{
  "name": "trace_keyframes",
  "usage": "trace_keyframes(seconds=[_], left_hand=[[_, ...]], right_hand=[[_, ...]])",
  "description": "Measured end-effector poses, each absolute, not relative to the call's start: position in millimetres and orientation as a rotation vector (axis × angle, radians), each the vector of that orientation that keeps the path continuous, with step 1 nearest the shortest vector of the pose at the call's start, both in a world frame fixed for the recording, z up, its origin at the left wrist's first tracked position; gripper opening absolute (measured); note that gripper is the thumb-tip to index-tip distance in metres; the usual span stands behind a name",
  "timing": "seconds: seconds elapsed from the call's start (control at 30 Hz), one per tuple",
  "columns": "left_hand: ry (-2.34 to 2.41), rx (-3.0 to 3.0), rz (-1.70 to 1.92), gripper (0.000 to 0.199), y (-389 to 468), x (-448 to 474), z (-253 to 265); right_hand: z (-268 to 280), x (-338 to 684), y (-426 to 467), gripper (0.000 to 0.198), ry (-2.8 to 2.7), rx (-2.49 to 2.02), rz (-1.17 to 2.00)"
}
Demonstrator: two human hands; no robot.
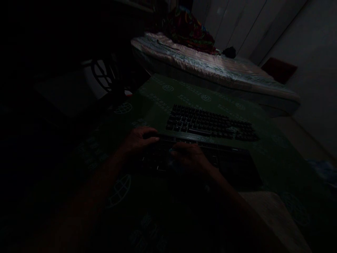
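Observation:
The view is very dark. A black keyboard base (238, 167) lies on a green printed table cover (147, 102); most of its keys seem to be off, though details are hard to see. My left hand (138, 140) grips its far left corner, thumb along the top edge. Over the base's left half, my right hand (188, 154) is closed, fingers pinched round a small thing with a bluish glint that I cannot make out. Just beyond the base, loose black keycaps (210, 123) are spread in rows like a keyboard's layout.
Behind the table stands a bed with a patterned mattress (189, 63) and a dark red flowered cloth (192, 31) on it. A pale cloth or pad (273, 214) lies at the near right. Left of the table is a dark round fan-like frame (105, 75).

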State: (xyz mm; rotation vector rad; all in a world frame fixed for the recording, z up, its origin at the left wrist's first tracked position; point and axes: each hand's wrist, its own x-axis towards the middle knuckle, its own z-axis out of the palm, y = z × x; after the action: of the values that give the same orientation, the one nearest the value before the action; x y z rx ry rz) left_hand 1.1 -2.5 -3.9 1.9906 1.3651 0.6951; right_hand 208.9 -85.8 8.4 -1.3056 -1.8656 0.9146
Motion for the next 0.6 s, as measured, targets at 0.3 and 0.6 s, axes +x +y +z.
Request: trace_keyframes(seconds=[0.3,0.6], left_hand=[[1.37,1.988,0.69,0.043,-2,0,-3],[1.375,2.017,0.686,0.043,-1,0,-3]], right_hand=[[2,224,-88,0.013,-1.766,-1.247,1.036],[24,250,-94,0.014,-1.623,-1.345,1.188]])
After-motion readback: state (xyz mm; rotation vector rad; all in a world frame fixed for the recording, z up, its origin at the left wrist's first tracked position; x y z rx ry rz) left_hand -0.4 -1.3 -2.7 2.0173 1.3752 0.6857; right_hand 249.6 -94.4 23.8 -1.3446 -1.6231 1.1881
